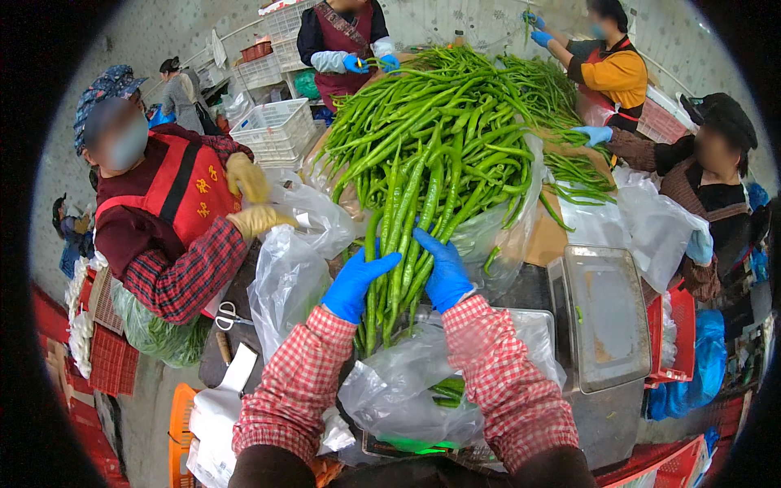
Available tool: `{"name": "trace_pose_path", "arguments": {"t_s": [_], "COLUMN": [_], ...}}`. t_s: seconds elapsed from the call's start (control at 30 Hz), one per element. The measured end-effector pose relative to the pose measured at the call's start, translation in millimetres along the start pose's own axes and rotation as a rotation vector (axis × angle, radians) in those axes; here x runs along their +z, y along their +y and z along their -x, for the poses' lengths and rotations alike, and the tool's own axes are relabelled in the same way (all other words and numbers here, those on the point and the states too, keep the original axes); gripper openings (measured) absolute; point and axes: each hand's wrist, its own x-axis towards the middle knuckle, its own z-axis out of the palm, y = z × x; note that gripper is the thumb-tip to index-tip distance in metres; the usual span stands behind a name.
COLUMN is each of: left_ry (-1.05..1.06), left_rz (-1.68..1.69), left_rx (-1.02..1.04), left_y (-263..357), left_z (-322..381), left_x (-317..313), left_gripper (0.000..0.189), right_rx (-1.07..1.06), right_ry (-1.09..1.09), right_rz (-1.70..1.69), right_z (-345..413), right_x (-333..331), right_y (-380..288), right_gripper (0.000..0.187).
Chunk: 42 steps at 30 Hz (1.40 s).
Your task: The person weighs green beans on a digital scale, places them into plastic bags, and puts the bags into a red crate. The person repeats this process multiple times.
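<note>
Both my hands wear blue gloves and hold one bundle of long green chili peppers [396, 262] between them. My left hand [357, 282] grips the bundle's left side, and my right hand [442, 268] grips its right side. Beyond them rises a large heap of green chili peppers [439, 116]; the bundle's upper ends overlap the heap's near edge. Below my hands lies a clear plastic bag [396, 390] with a few green peppers inside. The bag rests on a scale, whose display [421, 448] glows green near my body.
Scissors [227, 317] and a wooden-handled tool [224, 348] lie at the left. More clear bags [287, 274] sit beside a gloved co-worker. A metal-topped scale [607, 317] stands at the right. An orange basket [181, 427] is at the lower left. Several co-workers surround the table.
</note>
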Motion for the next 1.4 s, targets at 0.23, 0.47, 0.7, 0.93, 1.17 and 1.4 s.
{"name": "trace_pose_path", "arguments": {"t_s": [0.23, 0.47, 0.7, 0.93, 1.17, 1.4], "left_ry": [0.121, 0.030, -0.062, 0.055, 0.000, -0.017], "left_rz": [0.059, 0.160, 0.352, 0.109, -0.144, -0.471], "left_rx": [0.293, 0.401, 0.357, 0.482, 0.312, 0.469], "left_y": [-3.4, 6.6, 2.1, -3.0, -2.3, -7.1], "left_z": [52.2, 102.7, 138.2, 166.4, 184.9, 187.4], "left_x": [25.7, 32.0, 37.4, 70.0, 86.9, 99.6], "left_gripper": [0.049, 0.053, 0.052, 0.055, 0.062, 0.074], "right_rx": [-0.152, -0.235, -0.227, -0.311, -0.277, -0.317], "right_ry": [-0.010, -0.071, -0.154, -0.055, -0.052, -0.032], "right_rz": [0.191, 0.360, 0.312, 0.349, 0.258, 0.141], "right_z": [60.6, 123.1, 164.8, 190.1, 197.2, 208.1], "right_x": [46.1, 85.5, 91.2, 94.2, 74.9, 70.2], "right_y": [-12.1, -10.4, -13.8, -7.5, -11.1, -12.3], "right_gripper": [0.033, 0.035, 0.033, 0.036, 0.046, 0.043]}}
